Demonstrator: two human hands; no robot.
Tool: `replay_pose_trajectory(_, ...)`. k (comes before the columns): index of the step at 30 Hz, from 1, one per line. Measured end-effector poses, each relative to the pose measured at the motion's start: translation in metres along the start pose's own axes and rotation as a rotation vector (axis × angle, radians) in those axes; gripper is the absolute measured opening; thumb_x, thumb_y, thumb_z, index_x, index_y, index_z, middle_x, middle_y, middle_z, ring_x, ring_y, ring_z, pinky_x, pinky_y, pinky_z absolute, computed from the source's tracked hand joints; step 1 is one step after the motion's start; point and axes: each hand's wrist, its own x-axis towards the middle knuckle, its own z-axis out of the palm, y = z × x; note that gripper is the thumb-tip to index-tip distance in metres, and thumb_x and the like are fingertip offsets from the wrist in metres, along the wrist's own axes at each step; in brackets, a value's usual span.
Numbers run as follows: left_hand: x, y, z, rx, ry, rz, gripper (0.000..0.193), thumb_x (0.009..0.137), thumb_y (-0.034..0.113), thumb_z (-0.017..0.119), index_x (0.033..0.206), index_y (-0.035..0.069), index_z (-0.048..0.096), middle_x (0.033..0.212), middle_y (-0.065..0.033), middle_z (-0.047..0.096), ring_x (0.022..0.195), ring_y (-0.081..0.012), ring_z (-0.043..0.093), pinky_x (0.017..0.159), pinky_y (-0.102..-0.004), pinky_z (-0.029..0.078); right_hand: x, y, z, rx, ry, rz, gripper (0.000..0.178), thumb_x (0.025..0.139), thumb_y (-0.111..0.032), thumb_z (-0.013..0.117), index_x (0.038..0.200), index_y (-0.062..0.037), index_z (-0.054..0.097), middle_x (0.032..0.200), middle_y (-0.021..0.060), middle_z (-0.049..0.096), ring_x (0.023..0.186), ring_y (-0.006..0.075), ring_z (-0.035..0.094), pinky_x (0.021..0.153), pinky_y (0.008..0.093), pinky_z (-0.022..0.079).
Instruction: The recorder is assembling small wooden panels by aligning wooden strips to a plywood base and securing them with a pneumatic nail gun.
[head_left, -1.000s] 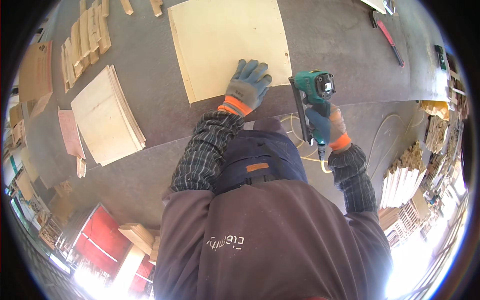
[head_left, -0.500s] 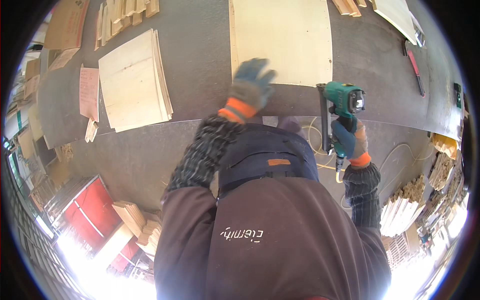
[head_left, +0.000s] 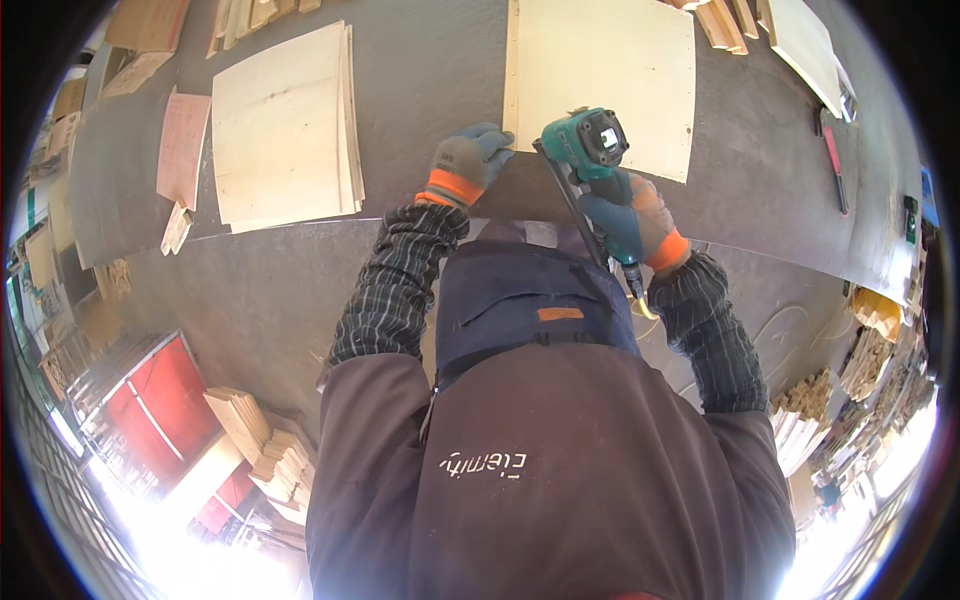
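Note:
A pale plywood panel (head_left: 610, 75) lies on the dark worktable, with small fastener marks along its left and right edges. My left hand (head_left: 468, 162), in a grey-blue glove with an orange cuff, is closed at the panel's near left corner, thumb and fingers about its edge. My right hand (head_left: 635, 215), gloved alike, is wrapped round the handle of a green and black nail gun (head_left: 585, 142). The gun tilts to the left, its head over the panel's near edge; whether its nose touches the wood I cannot tell. A yellow air hose (head_left: 642, 303) hangs from the handle.
Left of the panel lies a stack of plywood sheets (head_left: 285, 130), beside a pinkish written-on board (head_left: 184, 150). Wood strips (head_left: 722, 25) and another panel (head_left: 803, 45) lie at the far right. A red-handled tool (head_left: 834, 170) is near the right edge. Timber piles (head_left: 285, 465) stand on the floor.
My right hand has brought the nail gun left and up to the panel's near edge, tilting it. My left hand has moved from above the panel to its near left corner and closed there.

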Motion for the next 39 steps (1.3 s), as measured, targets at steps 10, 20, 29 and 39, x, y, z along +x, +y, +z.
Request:
replay_pose_trajectory(10,0.001,-0.005,0.004,0.019,-0.01,0.047,0.019,0.086,0.01,0.083,0.104,0.004,0.078,0.106,-0.013,0.077,0.087,-0.033,0.075,0.075,-0.0387,0.062,0.029,-0.004,0.013,-0.059,-0.099,0.027,0.043,0.089,-0.029,0.075,0.122,-0.0013,0.074,0.099,0.0053,0.074,0.089,0.0123,0.065,0.08,0.0323,0.054)
replay_pose_trajectory(20,0.0,-0.002,0.006,-0.007,0.037,-0.046,0.014,0.086,0.016,0.082,0.098,0.009,0.079,0.102,-0.0103,0.077,0.088,-0.0333,0.073,0.077,-0.0428,0.06,0.006,-0.007,-0.002,-0.178,0.01,0.061,0.042,0.089,-0.029,0.075,0.121,-0.0019,0.074,0.096,0.008,0.076,0.086,0.0136,0.068,0.079,0.0338,0.056)
replay_pose_trajectory(29,0.001,0.003,0.002,0.047,0.02,-0.014,0.023,0.084,0.011,0.086,0.106,0.005,0.079,0.107,-0.0158,0.078,0.088,-0.0334,0.077,0.078,-0.0382,0.064,-0.014,0.014,-0.028,-0.056,0.065,-0.036,0.033,0.092,-0.022,0.073,0.118,-0.0022,0.072,0.091,0.0045,0.073,0.082,0.011,0.064,0.074,0.0321,0.055)
replay_pose_trajectory(39,0.001,0.008,0.002,0.03,0.025,0.019,0.017,0.083,0.01,0.081,0.1,0.007,0.079,0.104,-0.0128,0.078,0.089,-0.034,0.075,0.078,-0.0418,0.062,-0.036,0.035,-0.067,-0.074,0.155,-0.009,0.029,0.093,-0.023,0.073,0.112,-0.0011,0.074,0.088,0.0031,0.071,0.078,0.011,0.062,0.07,0.0317,0.053)
